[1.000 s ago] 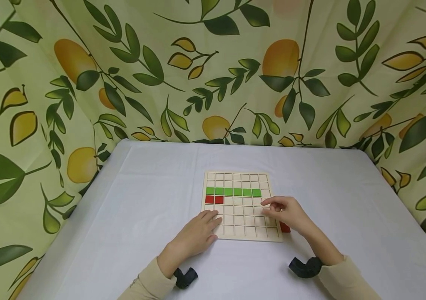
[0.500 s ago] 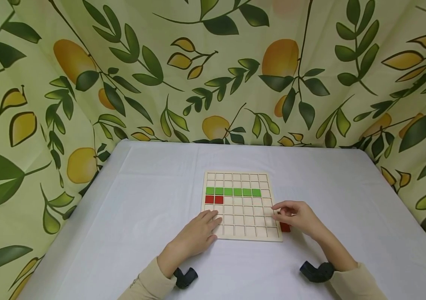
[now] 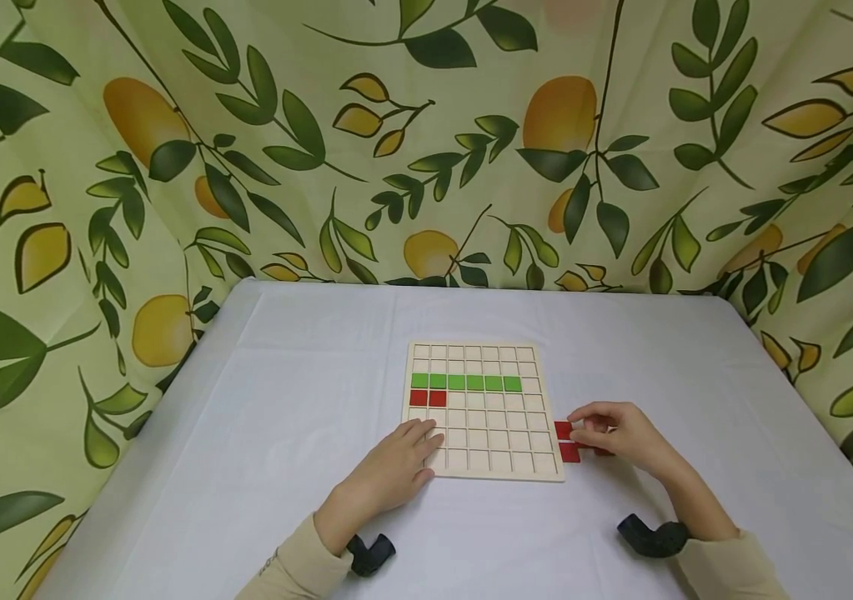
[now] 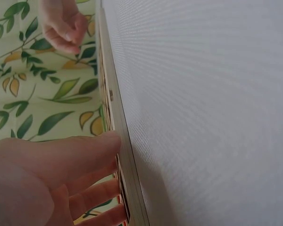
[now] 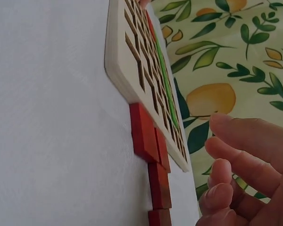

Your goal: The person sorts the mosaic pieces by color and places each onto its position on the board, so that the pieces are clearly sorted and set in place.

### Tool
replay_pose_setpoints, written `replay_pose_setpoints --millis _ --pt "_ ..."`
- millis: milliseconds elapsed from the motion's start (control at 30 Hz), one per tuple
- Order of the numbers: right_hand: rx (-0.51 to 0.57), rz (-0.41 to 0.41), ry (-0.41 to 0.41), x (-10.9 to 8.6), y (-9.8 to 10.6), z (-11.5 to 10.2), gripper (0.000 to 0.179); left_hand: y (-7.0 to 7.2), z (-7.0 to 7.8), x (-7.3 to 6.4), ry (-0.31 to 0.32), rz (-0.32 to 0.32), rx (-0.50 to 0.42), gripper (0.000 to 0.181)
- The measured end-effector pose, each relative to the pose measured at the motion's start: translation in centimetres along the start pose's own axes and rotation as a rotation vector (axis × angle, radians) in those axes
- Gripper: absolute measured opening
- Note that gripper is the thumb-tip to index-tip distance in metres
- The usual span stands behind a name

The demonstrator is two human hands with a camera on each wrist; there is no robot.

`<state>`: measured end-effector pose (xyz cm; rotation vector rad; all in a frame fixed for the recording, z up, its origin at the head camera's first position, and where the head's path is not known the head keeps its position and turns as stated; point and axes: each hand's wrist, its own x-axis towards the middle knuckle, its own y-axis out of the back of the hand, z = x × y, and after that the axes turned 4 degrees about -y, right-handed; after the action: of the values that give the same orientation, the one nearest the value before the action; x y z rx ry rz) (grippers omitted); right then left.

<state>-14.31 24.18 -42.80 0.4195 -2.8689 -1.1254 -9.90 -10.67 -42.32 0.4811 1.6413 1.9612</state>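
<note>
I have the grid board (image 3: 497, 437) on the surface (image 3: 321, 358) as the reference for all positions. The left hand (image 3: 392, 467) rests at the board's near left corner, its fingers extended over the top face and its thumb at the near edge; this grip is spread and holds nothing. The right hand (image 3: 624, 433) hovers beyond the board's right edge. Its grip is loosely bent, thumb and fingers apart, with nothing pinched.

The loose red tiles (image 3: 569, 452) lie along the board's right edge, toward its near corner; the right hand hides some of them. On the board, six green tiles (image 3: 474, 382) fill one row except its right-end cell. Two seated red tiles (image 3: 418, 398) occupy the left end of the next row nearer.

I judge the step in hand to be pickup of a further red tile. The next move calls for lowering the right grip, closing thumb and forefinger on one tile's edges, and leaving adjacent tiles undisturbed, while the left hand steadies the board.
</note>
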Motion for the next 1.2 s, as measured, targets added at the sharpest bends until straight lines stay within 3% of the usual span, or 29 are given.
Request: replay_pose_setpoints --millis 367,1200 --pt "0.016 -0.037 0.044 -0.1 1.1 2.0 0.025 -0.1 -0.1 0.0 -0.008 0.009 -0.003 0.046" --pt "0.04 -0.154 -0.038 -0.5 3.0 4.6 0.035 0.2 0.0 -0.1 -0.006 0.001 -0.011 0.046"
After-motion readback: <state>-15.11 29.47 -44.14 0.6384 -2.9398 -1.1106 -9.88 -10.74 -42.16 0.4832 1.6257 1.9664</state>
